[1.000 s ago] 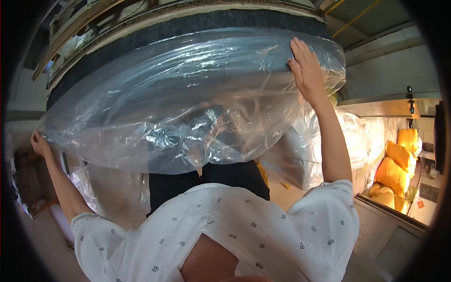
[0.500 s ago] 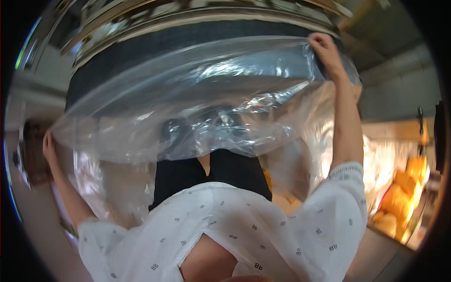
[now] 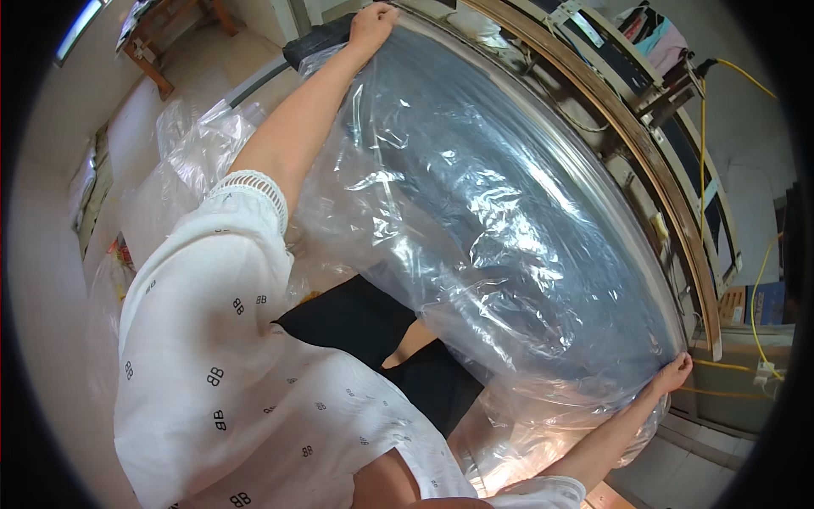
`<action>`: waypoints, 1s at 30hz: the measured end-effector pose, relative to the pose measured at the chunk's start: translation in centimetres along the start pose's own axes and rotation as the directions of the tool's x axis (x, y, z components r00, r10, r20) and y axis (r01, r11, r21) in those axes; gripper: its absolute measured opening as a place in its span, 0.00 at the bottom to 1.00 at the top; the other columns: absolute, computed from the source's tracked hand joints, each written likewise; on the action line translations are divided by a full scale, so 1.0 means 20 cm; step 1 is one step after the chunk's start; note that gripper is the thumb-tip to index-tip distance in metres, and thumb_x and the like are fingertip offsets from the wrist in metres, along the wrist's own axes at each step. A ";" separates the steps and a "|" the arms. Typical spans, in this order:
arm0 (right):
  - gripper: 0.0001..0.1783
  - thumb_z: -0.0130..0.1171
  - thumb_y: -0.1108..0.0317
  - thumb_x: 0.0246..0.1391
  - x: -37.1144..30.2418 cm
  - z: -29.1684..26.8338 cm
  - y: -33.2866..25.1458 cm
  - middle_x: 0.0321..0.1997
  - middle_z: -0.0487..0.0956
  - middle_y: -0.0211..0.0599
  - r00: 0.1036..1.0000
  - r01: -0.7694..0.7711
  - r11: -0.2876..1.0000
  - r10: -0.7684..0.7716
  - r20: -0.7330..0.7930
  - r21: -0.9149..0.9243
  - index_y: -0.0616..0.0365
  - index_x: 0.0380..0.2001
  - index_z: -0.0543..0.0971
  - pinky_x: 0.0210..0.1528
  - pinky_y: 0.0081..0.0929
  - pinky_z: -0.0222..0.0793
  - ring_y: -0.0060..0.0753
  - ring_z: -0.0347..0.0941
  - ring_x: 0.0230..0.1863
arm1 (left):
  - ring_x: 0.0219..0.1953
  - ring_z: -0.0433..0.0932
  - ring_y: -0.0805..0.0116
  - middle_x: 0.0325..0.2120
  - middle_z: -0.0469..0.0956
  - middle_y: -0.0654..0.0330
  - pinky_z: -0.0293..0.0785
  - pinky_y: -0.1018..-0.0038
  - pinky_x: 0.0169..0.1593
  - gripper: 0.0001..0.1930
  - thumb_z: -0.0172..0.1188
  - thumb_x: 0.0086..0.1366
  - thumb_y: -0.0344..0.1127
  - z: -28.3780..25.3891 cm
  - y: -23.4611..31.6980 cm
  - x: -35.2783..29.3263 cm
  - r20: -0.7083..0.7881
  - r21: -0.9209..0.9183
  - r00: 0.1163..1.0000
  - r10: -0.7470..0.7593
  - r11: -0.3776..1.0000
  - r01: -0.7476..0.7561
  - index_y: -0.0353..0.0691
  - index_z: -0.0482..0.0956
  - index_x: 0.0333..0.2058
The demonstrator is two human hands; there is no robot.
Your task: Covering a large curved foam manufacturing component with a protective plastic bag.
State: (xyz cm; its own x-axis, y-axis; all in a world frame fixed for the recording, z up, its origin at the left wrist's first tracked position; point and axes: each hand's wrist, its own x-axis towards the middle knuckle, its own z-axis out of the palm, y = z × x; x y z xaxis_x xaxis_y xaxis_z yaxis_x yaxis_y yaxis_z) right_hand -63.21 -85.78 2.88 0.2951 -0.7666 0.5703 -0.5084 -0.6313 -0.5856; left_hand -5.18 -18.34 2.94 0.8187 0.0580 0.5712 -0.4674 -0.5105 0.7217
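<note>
Fingers, left hand (image 3: 370,30): curled in tight, with no gap showing, and seemingly pinching a corner of the clear plastic film; the fingertips are too small to make out fully.
Fingers, right hand (image 3: 676,371): bent closed at the film's other end, apparently nipping its edge between thumb and fingers.
Clear plastic film (image 3: 475,220): spread between the 2 hands over a dark surface, its far side along a pale strip (image 3: 585,153), its near side loose and crumpled over the person's lap.
Risk at the corners: slick film could slide out of either pinch if 1 arm pulls harder than the other; the edge would then sit askew.
Risk in the folds: the slack near side could trap creases or drag if it catches on the knees.
Dark cloth (image 3: 318,47): bunched just beside the left hand; it could get gripped along with the film.
Black trousers (image 3: 360,318): below the near edge, partly covered by film.
Wooden rail (image 3: 632,140): beyond the pale strip, running beside it; film pushed too far might snag on this framework.
Loose plastic (image 3: 199,148): heaped left of the left forearm.
Yellow cable (image 3: 703,153): hanging past the rail, apart from both hands.
Wooden table (image 3: 153,72): farther off, upper left.
</note>
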 end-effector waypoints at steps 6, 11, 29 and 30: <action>0.18 0.53 0.58 0.55 0.10 0.03 0.05 0.37 0.76 0.40 0.996 0.015 0.996 -0.007 0.093 -0.093 0.65 0.38 0.74 0.45 0.27 0.64 0.33 0.70 0.38 | 0.35 0.77 0.71 0.30 0.80 0.60 0.70 0.75 0.41 0.16 0.52 0.59 0.44 0.16 0.07 0.11 0.113 0.006 0.989 -0.094 0.996 0.094 0.39 0.79 0.38; 0.21 0.55 0.55 0.52 0.13 0.08 -0.03 0.36 0.77 0.43 0.997 0.012 0.990 -0.001 0.076 -0.137 0.66 0.37 0.75 0.44 0.28 0.65 0.34 0.71 0.37 | 0.28 0.76 0.65 0.23 0.79 0.56 0.70 0.70 0.35 0.15 0.55 0.52 0.44 0.12 0.03 0.18 0.058 0.101 0.998 0.022 0.994 -0.028 0.37 0.80 0.29; 0.23 0.47 0.60 0.56 0.19 0.06 -0.06 0.32 0.77 0.57 0.987 -0.038 0.996 0.025 -0.158 -0.078 0.78 0.32 0.75 0.38 0.36 0.63 0.44 0.69 0.30 | 0.37 0.73 0.56 0.35 0.73 0.48 0.70 0.61 0.42 0.14 0.45 0.62 0.41 0.07 -0.29 0.31 -0.360 -0.064 0.890 -0.281 0.959 0.277 0.38 0.70 0.39; 0.24 0.45 0.60 0.57 0.19 0.03 -0.03 0.35 0.77 0.58 0.989 -0.027 0.996 0.014 -0.149 -0.084 0.78 0.35 0.75 0.40 0.37 0.63 0.46 0.70 0.33 | 0.40 0.73 0.54 0.38 0.73 0.47 0.68 0.59 0.45 0.16 0.44 0.62 0.44 0.08 -0.25 0.29 -0.271 0.079 0.940 -0.207 0.969 0.236 0.40 0.70 0.42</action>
State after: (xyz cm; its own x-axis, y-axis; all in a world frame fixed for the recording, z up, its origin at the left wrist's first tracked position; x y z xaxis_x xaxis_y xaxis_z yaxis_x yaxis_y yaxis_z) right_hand -61.26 -88.47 5.00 0.1643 -0.7497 0.6411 -0.5826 -0.5982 -0.5502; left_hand 2.47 -16.74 2.03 0.7758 0.3926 0.4940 -0.2333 -0.5489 0.8027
